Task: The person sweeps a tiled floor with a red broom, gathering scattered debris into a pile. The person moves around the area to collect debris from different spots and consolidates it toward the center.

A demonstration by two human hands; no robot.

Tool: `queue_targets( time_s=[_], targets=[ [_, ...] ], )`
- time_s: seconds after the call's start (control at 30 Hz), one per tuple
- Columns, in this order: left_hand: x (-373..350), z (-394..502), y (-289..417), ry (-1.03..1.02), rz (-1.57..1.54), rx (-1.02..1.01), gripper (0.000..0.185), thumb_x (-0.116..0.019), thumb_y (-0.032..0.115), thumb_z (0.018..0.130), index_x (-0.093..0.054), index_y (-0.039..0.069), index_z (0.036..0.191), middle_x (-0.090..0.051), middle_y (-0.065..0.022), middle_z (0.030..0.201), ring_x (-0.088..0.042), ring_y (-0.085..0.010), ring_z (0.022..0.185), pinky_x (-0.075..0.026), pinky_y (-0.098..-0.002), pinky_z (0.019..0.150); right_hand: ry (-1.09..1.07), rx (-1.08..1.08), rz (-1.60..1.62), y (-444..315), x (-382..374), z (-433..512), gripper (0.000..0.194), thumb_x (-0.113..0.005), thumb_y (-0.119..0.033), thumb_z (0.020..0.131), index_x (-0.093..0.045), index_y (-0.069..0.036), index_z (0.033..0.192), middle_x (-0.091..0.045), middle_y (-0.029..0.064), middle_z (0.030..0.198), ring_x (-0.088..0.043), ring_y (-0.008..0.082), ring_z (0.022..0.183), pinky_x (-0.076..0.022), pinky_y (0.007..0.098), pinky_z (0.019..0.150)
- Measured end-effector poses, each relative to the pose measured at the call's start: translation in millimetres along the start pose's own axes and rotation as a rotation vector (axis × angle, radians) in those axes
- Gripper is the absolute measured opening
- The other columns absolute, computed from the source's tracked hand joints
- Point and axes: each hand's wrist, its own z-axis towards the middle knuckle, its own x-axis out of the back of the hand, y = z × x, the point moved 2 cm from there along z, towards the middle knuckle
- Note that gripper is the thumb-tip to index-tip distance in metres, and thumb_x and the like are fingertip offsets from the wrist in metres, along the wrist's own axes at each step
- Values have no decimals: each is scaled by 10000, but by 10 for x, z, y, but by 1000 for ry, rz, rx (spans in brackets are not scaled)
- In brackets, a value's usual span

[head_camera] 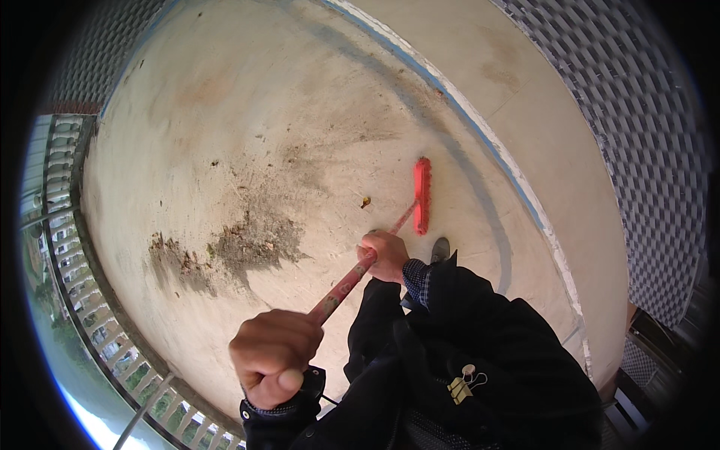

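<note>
My left hand (pixel 275 357) is closed around the upper end of a broom's pink patterned handle (pixel 340 292), low in the view. Farther down the same handle, my right hand (pixel 385 256) grips it near my knees. The handle slants away to a red broom head (pixel 422 197), which rests on the pale concrete floor just ahead of my shoe (pixel 440 250). Left of the broom head lies a small yellowish-brown leaf (pixel 365 202). Dark dirt and debris (pixel 256 239) spread over the floor farther left, with a second dirty patch (pixel 180 261) beside them.
A balustrade (pixel 90 304) with a metal rail curves along the left edge. To the right, a raised pale strip (pixel 506 152) with a blue-edged border runs beside a grey-and-white tiled wall (pixel 624 140). A binder clip (pixel 461 388) hangs on my dark jacket.
</note>
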Motion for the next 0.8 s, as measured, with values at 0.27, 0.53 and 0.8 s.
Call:
queue_targets(
  time_s=[0.27, 0.53, 0.8],
  targets=[
    [342, -90, 357, 217, 306, -41, 530, -659, 295, 955, -421, 60, 544, -420, -27, 458, -375, -182, 359, -308, -337, 403, -72, 167, 207, -472, -1090, 818, 138, -777, -194, 728, -659, -141, 776, -672, 70, 785, -677, 307, 810, -530, 457, 718],
    [-135, 179, 556, -189, 542, -209, 467, -667, 269, 955, -461, 72, 585, -446, -21, 488, -436, -181, 382, -358, -333, 408, -79, 450, 348, -1041, -840, 1341, 105, -697, -177, 710, -609, -125, 737, -651, 65, 768, -660, 317, 793, -528, 457, 689],
    [-232, 703, 276, -2, 296, -166, 529, -615, 295, 991, -398, 141, 534, -412, 10, 421, -425, -165, 340, -366, -327, 376, 98, 194, -10, -168, 743, 998, 116, -723, -203, 738, -626, -141, 755, -659, 49, 783, -674, 298, 857, -537, 440, 715]
  ],
)
